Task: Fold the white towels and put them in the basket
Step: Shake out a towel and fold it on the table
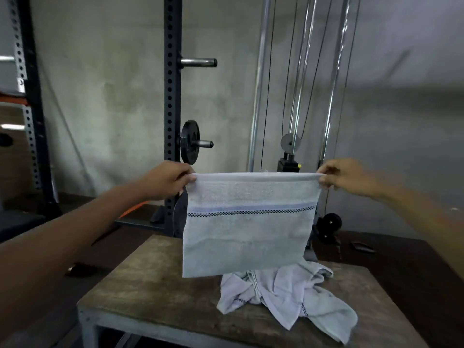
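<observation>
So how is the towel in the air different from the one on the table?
The held towel hangs flat and smooth; the table towel lies crumpled. The held towel is pinched at its top corners by the left hand and right hand; the table towel rests untouched on the table. Both are white with a dark checked stripe.
</observation>
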The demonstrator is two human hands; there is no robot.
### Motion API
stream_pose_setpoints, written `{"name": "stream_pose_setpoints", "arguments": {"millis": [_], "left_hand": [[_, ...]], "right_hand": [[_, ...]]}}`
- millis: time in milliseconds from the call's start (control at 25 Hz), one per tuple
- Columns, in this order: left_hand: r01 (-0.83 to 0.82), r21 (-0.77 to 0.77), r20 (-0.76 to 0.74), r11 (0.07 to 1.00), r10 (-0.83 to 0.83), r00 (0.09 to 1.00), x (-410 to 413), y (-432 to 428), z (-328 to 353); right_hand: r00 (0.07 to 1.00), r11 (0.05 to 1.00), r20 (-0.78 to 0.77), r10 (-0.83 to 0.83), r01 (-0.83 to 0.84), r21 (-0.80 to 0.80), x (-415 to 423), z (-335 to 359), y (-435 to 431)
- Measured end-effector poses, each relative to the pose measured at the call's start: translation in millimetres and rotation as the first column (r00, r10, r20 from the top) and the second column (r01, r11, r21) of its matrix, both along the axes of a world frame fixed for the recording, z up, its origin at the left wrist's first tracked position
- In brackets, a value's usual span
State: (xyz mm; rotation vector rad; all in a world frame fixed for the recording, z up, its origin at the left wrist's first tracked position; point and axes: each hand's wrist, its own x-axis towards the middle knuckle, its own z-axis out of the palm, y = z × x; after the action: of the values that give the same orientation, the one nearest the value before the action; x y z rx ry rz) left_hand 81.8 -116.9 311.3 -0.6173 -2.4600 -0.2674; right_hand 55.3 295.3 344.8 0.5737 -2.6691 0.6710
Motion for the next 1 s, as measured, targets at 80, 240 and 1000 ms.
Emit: {"name": "stream_pose_setpoints", "arguments": {"millis": [80,240,1000], "left_hand": [[-0.013,-0.044,0.002,0.999,0.013,1.000,3.9,3.9,8.8],[-0.039,-0.061,-0.018,0.997,0.038,0.999,3.3,10.6,22.0],[-0.144,0.641,0.368,0.754,-0.137,0.920,-91.0,49.5,-90.1]], "right_hand": [[0.994,0.997,0.101,0.032,-0.039,0.071,7.4,1.0,2.7],[0.998,0.992,-0.050,-0.048,0.054,0.111,8.6,3.7,11.5],[0.970,0.934,0.185,-0.157,0.207,-0.291,-60.0,-106.0,17.6]]}}
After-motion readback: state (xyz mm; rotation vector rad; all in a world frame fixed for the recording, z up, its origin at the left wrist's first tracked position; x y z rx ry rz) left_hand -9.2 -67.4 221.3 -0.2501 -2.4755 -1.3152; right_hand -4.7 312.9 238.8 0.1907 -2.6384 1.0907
